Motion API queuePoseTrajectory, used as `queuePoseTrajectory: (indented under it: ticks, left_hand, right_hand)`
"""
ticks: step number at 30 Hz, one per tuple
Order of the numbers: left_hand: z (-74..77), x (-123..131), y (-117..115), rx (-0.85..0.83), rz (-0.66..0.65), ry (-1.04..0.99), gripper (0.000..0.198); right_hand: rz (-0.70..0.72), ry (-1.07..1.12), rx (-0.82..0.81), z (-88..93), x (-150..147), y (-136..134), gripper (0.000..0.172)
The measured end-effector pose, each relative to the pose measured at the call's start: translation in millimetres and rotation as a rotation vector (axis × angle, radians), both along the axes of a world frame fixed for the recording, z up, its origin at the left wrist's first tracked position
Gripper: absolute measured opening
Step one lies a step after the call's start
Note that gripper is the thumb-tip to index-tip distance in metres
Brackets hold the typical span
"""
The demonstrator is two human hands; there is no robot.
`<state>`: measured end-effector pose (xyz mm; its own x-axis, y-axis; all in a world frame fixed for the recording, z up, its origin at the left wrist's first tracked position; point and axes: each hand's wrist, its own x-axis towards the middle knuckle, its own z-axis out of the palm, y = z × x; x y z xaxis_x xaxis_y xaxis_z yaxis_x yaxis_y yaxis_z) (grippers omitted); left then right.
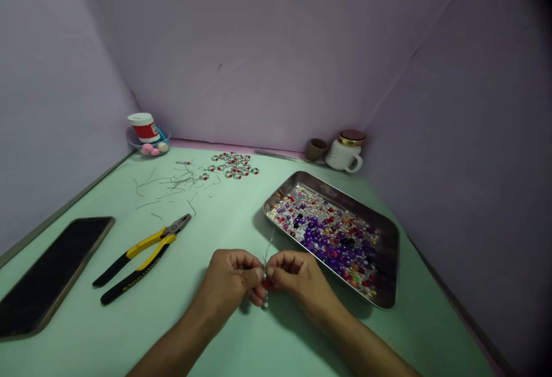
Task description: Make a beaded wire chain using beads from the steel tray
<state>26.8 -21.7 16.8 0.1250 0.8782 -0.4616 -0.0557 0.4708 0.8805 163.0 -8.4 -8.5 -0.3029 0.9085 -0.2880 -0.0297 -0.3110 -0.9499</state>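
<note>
Beaded wire [268, 246], glossy red bead [265, 283], pinched between left hand [226, 282], right hand [297, 279]

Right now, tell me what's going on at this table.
A person is pinching a beaded wire between the left hand and right hand, beside a steel tray of mixed beads. Yellow-handled pliers lie to the left, near loose wire pieces and a cluster of finished beaded links.
</note>
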Motion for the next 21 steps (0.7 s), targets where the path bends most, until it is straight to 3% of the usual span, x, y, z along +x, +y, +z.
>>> queuePoseTrajectory:
  ticks: [7,13,21]
  left_hand:
    - [-6.3,-1.5,0.6,0.021,0.043,0.019,0.011]
    - [-6.7,-1.0,0.7,0.06,0.158,0.026,0.01]
    - [-0.9,-4.0,1.5,0.077,0.029,0.149,0.013]
  right_hand:
    - [0.049,0.029,0.044,-2.1,-2.3,-2.0,0.02]
    - [0.085,0.106,0.04,2.4,-3.6,-6.4,0.021]
    - [0.099,0.052,0.097,3.4,-0.6,-6.6,0.016]
